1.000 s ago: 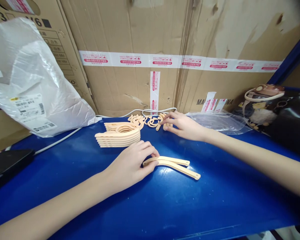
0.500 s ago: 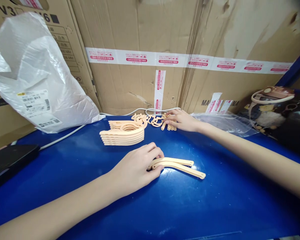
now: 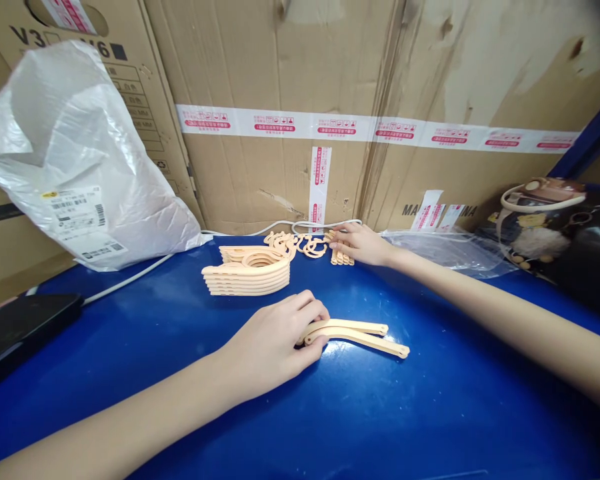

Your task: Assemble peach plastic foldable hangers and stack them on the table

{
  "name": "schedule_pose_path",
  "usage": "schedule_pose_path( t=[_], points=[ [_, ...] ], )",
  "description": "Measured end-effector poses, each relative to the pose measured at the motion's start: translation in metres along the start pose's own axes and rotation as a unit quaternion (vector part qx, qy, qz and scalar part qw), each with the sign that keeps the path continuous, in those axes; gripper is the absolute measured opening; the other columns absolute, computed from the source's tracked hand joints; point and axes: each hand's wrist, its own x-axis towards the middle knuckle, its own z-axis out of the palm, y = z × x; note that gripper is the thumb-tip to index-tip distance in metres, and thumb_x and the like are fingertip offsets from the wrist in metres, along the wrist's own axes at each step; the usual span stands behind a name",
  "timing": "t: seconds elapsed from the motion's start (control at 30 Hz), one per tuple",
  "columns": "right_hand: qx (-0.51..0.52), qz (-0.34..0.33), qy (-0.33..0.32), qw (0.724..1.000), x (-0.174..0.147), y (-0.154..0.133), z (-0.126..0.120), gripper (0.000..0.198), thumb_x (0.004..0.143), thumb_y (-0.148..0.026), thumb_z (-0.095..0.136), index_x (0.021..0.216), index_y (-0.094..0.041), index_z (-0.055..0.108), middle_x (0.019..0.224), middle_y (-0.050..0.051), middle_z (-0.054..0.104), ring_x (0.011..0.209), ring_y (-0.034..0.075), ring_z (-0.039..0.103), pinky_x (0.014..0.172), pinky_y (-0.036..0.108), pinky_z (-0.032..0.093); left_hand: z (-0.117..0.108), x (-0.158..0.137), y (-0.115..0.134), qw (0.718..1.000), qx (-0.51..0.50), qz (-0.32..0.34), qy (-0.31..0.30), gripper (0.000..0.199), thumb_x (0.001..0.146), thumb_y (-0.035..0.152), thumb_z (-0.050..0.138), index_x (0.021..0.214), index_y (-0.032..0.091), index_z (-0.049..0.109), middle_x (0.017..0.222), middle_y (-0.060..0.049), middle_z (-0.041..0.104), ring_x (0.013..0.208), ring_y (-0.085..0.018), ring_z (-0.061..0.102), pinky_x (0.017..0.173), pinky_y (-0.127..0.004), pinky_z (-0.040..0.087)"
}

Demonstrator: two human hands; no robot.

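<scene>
My left hand is closed around the near ends of two slim, curved cream plastic hanger arms, low over the blue table. Their far ends point right and lie slightly apart, each with a small hole. My right hand reaches to the back of the table, fingers stretched out over a row of short cream plastic pieces. Its thumb is hidden. Left of its fingertips lie several cream hooks. A neat stack of cream hanger parts stands behind my left hand.
A white plastic parcel bag leans at the left, by a dark flat device and a pale cable. Cardboard boxes wall off the back of the blue table. Clear plastic bag and a brown-topped item lie right.
The view has tipped slightly, so everything sits a little lower. The right fingers have shifted slightly over the short pieces, and the leftmost one no longer stands out. The left hand keeps its hold.
</scene>
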Motion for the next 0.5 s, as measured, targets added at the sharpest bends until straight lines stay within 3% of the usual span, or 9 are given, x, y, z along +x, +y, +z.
schedule_pose_path(
  t=[0.3, 0.5],
  points=[
    [0.043, 0.002, 0.018, 0.999, -0.002, 0.008, 0.006, 0.038, 0.097, -0.041, 0.04, 0.11, -0.015, 0.065, 0.123, 0.014, 0.057, 0.115, 0.026, 0.053, 0.098, 0.041, 0.04, -0.002, -0.001, -0.002, 1.0, 0.026, -0.014, 0.004, 0.013, 0.088, 0.019, 0.048, 0.099, 0.022, 0.055, 0.097, 0.0, 0.056, 0.081, -0.016, 0.056, 0.065, -0.027, 0.042],
    [0.092, -0.008, 0.049, 0.994, -0.027, -0.021, -0.022, 0.041, 0.099, -0.044, 0.033, 0.119, -0.017, 0.057, 0.119, 0.011, 0.059, 0.113, 0.023, 0.053, 0.099, 0.039, 0.039, -0.005, -0.001, -0.009, 0.998, 0.044, -0.039, 0.02, 0.017, 0.086, 0.022, 0.051, 0.103, 0.021, 0.055, 0.1, -0.001, 0.056, 0.083, -0.017, 0.056, 0.069, -0.029, 0.043]
  ],
)
